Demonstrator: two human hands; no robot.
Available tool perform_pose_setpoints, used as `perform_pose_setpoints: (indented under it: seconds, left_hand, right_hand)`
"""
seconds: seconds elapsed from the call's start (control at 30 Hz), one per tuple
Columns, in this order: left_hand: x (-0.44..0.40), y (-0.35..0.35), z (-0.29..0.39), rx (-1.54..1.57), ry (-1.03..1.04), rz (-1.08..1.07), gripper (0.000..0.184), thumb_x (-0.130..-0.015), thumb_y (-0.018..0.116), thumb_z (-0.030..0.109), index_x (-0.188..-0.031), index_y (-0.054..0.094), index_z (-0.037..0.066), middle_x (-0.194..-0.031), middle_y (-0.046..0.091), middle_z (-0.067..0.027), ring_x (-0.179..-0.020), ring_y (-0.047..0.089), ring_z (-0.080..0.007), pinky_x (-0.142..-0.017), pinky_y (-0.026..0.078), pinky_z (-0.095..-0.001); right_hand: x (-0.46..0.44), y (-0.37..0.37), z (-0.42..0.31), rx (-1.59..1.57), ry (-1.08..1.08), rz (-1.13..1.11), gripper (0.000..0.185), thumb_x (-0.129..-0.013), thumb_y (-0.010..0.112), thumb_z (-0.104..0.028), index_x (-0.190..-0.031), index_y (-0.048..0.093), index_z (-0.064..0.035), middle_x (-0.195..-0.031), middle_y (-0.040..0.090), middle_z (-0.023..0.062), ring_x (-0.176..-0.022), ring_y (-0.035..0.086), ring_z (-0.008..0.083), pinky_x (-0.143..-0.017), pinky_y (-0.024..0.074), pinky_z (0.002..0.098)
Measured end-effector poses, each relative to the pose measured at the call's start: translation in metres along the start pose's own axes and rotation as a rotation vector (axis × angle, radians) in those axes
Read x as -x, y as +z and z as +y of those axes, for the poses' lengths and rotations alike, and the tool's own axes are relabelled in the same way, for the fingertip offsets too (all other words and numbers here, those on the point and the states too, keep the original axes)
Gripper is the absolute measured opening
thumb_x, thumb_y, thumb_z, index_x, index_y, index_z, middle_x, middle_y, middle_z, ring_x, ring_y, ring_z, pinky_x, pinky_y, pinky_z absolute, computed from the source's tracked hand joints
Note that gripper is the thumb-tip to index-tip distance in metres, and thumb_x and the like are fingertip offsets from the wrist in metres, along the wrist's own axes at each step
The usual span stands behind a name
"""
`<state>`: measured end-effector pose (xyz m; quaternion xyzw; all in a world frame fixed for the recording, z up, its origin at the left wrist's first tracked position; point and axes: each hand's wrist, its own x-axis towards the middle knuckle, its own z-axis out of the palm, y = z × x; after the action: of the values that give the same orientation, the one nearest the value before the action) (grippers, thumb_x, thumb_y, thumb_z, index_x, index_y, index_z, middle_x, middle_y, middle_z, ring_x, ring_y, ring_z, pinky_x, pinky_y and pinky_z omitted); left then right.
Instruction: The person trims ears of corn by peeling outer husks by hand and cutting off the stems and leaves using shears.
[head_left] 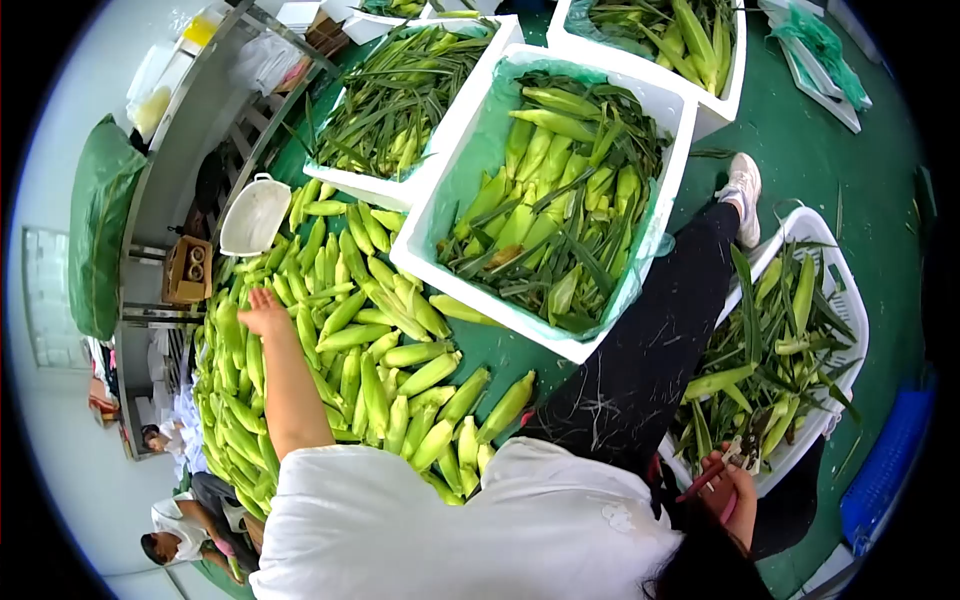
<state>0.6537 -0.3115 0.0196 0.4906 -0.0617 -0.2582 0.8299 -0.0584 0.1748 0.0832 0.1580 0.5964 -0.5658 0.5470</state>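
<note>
My left hand (265, 313) is stretched out over a large pile of green corn cobs (345, 315) in their husks, its fingers extended and no cob visibly in its grasp. In my right hand (738, 505) is a pair of red-handled pruning shears (700, 485), the fingers wrapped around the handles. The metal end of the shears lies over a white plastic basket (855, 300) full of husk leaves and trimmed pieces. Directly in front stands a white foam box (430, 262) lined with green plastic, holding corn and loose leaves.
Two more foam boxes (368, 188) with leaves and corn stand farther off. A white tub (252, 215) sits at the pile's far edge, beside metal shelving (165, 180). Another person (185, 525) sits at lower left. A blue crate (888, 465) lies at right.
</note>
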Motion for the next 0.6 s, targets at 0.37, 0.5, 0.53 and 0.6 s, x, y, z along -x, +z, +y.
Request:
perform_pose_setpoints:
  seconds: [0.37,0.5,0.53,0.6]
  left_hand:
    - [0.347,0.056,-0.364,-2.355,0.22,-0.92,0.086,-0.085,0.053,0.072,-0.132,0.055,0.0,-0.134,0.054,-0.0198,-0.12,0.056,-0.032,-0.099,0.046,-0.0463]
    - [0.354,0.072,-0.329,-2.363,0.075,-0.974,0.098,-0.077,0.059,0.076,-0.143,0.044,0.005,-0.147,0.041,-0.0183,-0.131,0.047,-0.0338,-0.104,0.044,-0.0459]
    - [0.33,0.077,-0.338,-2.362,-0.073,-1.137,0.099,-0.076,0.06,0.075,-0.144,0.043,0.005,-0.15,0.038,-0.0192,-0.134,0.044,-0.0351,-0.105,0.043,-0.0466]
    - [0.288,0.066,-0.352,-2.381,-0.25,-1.352,0.101,-0.076,0.061,0.072,-0.146,0.039,0.003,-0.155,0.031,-0.0212,-0.14,0.037,-0.039,-0.108,0.04,-0.0487]
  right_hand:
    - [-0.039,-0.027,0.039,-0.303,0.165,-0.077,0.052,-0.089,0.059,-0.016,-0.138,0.047,-0.0042,-0.118,0.062,0.012,-0.114,0.056,0.0264,-0.096,0.0483,0.0405]
    - [-0.044,-0.057,0.056,-0.413,0.077,0.058,0.053,-0.089,0.06,-0.019,-0.138,0.047,-0.003,-0.117,0.061,0.014,-0.112,0.056,0.0272,-0.097,0.0473,0.0403]
    - [-0.053,-0.068,0.067,-0.456,0.05,0.033,0.052,-0.091,0.059,-0.021,-0.138,0.046,-0.0027,-0.116,0.061,0.0144,-0.112,0.056,0.0269,-0.098,0.0466,0.0412]
    - [-0.066,-0.076,0.073,-0.507,0.086,-0.039,0.05,-0.093,0.057,-0.024,-0.139,0.047,-0.006,-0.115,0.061,0.0127,-0.111,0.057,0.0261,-0.097,0.0475,0.0427]
